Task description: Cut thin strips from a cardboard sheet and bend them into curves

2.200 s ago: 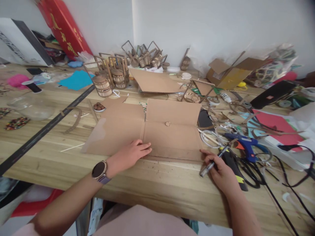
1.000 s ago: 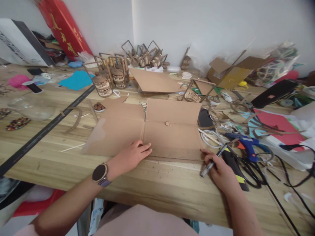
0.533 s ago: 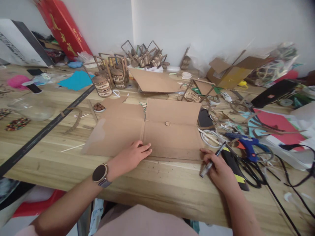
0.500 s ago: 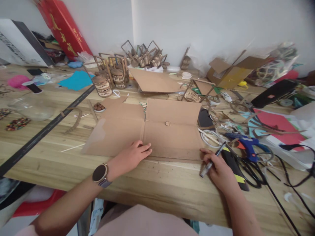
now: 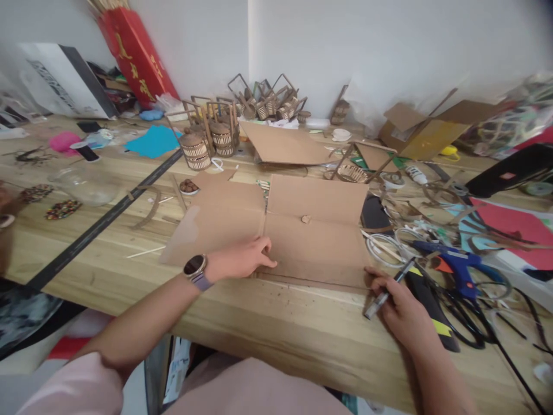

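Note:
A sheet of brown cardboard (image 5: 315, 245), creased and with a small torn spot, lies flat on the wooden table in front of me. My left hand (image 5: 248, 257), a watch (image 5: 195, 265) on its wrist, rests on the cardboard near its front edge, thumb and fingers apart. At the front right corner, my right hand (image 5: 401, 302) has a pen (image 5: 389, 290) held slantwise between its fingers, and its index fingertip touches the cardboard's edge. Another cardboard piece (image 5: 216, 213) with a paler patch adjoins on the left, partly behind my left arm.
Right of the cardboard lie a blue glue gun (image 5: 460, 265), black-handled scissors (image 5: 469, 320) and coiled white cord (image 5: 384, 251). Small bamboo baskets (image 5: 222, 138) and an open carton (image 5: 432, 129) stand behind. Another person's arm (image 5: 5, 242) shows at the left edge.
The view has shifted, so everything sits further right. My left hand's fingers have drawn in, with the thumb now pointing right. My right hand keeps the pen at the corner.

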`<state>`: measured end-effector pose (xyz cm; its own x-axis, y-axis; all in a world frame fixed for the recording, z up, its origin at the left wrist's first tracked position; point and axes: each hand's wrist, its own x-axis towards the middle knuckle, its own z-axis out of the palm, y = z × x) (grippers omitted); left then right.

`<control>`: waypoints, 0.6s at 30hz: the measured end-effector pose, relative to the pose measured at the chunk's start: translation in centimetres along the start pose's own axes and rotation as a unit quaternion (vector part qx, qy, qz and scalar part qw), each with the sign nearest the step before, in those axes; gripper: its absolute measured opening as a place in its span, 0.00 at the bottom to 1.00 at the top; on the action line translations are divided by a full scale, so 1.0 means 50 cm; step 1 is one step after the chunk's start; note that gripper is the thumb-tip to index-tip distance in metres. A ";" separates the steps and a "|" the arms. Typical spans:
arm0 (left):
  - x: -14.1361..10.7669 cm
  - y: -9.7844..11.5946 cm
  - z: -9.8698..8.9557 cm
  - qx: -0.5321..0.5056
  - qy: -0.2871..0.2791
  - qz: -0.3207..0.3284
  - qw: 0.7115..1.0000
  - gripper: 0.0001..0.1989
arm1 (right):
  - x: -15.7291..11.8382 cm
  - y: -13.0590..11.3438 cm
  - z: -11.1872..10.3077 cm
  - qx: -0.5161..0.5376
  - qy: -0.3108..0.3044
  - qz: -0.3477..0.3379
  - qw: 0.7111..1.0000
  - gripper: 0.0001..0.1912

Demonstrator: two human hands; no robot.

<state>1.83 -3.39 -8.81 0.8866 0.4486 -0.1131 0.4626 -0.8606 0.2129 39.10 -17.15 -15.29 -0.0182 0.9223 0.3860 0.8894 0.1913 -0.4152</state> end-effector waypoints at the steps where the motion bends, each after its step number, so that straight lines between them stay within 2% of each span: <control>1: 0.010 -0.005 -0.010 -0.013 -0.018 0.001 1.000 0.22 | 0.000 0.005 0.000 -0.003 0.003 -0.004 1.000 0.06; 4: 0.039 -0.016 -0.031 -0.021 -0.072 0.011 0.997 0.22 | -0.002 0.025 0.003 -0.007 -0.010 -0.026 1.000 0.07; 7: 0.054 -0.019 -0.043 -0.021 -0.098 0.019 0.995 0.19 | -0.005 0.040 0.007 -0.005 -0.025 -0.040 0.999 0.07; 10: 0.047 -0.011 -0.050 -0.028 -0.099 0.018 0.995 0.14 | -0.008 0.038 0.011 -0.002 -0.004 -0.024 1.000 0.06; 15: 0.019 0.016 -0.050 -0.033 -0.078 -0.030 0.996 0.17 | -0.007 0.025 0.006 0.002 -0.010 -0.021 1.000 0.04; 18: 0.010 0.026 -0.041 -0.018 -0.061 -0.034 0.997 0.17 | -0.006 0.023 0.000 0.002 -0.019 -0.019 1.000 0.04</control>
<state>2.87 -3.80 -6.59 0.8472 0.4711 -0.2455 0.5235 -0.8191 0.2345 40.14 -17.19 -15.89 -0.0687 0.9267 0.3695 0.8860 0.2270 -0.4044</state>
